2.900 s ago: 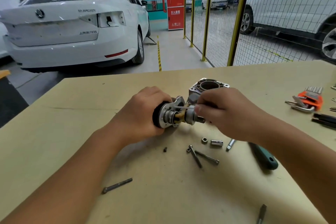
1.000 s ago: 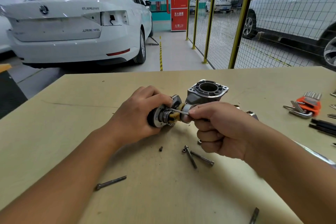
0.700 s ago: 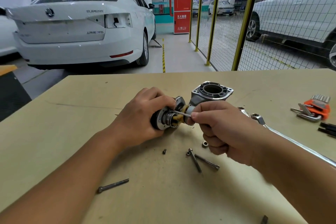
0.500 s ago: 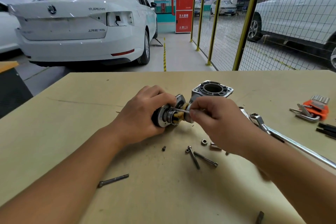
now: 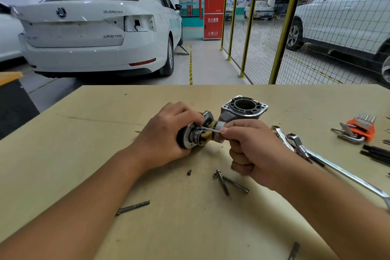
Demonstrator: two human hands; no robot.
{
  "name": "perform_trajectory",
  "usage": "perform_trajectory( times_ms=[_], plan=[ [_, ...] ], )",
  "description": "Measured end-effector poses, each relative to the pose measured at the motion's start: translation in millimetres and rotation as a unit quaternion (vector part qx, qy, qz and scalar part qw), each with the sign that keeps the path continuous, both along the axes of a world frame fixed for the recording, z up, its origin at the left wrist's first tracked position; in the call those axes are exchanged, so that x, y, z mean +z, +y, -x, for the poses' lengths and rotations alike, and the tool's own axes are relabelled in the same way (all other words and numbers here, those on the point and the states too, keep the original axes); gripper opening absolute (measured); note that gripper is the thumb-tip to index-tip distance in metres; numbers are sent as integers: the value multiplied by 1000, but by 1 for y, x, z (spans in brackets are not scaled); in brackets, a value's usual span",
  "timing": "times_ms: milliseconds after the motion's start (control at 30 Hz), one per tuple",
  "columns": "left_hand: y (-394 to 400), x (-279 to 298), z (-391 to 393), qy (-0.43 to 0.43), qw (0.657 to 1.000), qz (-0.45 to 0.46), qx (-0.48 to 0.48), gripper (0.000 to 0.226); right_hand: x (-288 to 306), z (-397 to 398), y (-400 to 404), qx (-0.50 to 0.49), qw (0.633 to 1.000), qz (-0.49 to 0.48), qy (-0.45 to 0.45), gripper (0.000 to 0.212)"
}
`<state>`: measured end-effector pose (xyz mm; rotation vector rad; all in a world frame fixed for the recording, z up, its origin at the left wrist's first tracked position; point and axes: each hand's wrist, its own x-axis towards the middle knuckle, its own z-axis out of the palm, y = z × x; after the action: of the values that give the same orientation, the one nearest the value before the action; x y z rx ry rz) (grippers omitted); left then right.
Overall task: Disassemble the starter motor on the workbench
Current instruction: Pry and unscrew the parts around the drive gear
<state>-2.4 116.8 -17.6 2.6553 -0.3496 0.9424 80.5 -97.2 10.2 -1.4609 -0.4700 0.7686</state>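
Both forearms are bare up to the frame edge, with no sleeve visible. The left hand (image 5: pixel 166 133) and right hand (image 5: pixel 253 150) are bare too, with short nails.

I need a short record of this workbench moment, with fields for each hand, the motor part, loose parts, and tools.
left hand: grips the round motor part, resting on the workbench
right hand: pinches a thin metal rod laid across the motor part
housing: stands behind the hands, opening up
loose parts: two long bolts, crossed; one bolt apart; a small screw
tools: wrenches and an orange hex key set, right of the hands
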Motion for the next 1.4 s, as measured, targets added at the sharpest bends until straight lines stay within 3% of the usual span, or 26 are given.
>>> perform_trajectory(
  times_ms=[333, 400, 467, 567, 633, 733, 833, 933, 1000, 1067, 1133, 1233, 1400],
  plan=[
    [-1, 3, 0, 12, 998, -63, 10, 39, 0, -1, 1, -18, 977, 67, -201, 28],
    [-5, 5, 1, 15, 995, -102, 15, 44, 1, -1, 0, -24, 978, 77, -190, 27],
    [-7, 5, 1, 21, 991, -128, 23, 53, 5, 0, -1, 5, 990, 75, -120, 29],
    [-9, 4, -1, 30, 992, -118, 25, 53, 11, -3, -7, 109, 993, 44, 12, 38],
    [-9, 3, -2, 35, 993, -110, 25, 48, 14, -4, -9, 129, 990, 37, 40, 32],
    [-10, 1, -2, 35, 994, -97, 26, 41, 8, 2, -4, 108, 992, 58, 37, 19],
    [-11, 0, -3, 38, 996, -82, 28, 37, 1, 14, 0, 116, 981, 135, -74, 29],
    [-12, 0, -4, 41, 996, -77, 35, 38, 0, 25, 2, 112, 932, 190, -286, 36],
    [-13, -2, -4, 38, 996, -72, 37, 37, -2, 34, 3, 109, 853, 202, -469, 41],
    [-14, -2, -4, 33, 996, -70, 36, 34, -2, 49, 3, 145, 782, 200, -573, 44],
    [-12, -3, -5, 27, 996, -70, 40, 39, -2, 64, 2, 230, 746, 207, -590, 49],
    [-10, -4, -5, 27, 996, -69, 42, 51, 2, 74, -1, 323, 735, 248, -541, 50],
    [-12, -4, -2, 7, 997, -59, 40, 46, 12, 72, -2, 322, 724, 280, -542, 19]
  ],
)
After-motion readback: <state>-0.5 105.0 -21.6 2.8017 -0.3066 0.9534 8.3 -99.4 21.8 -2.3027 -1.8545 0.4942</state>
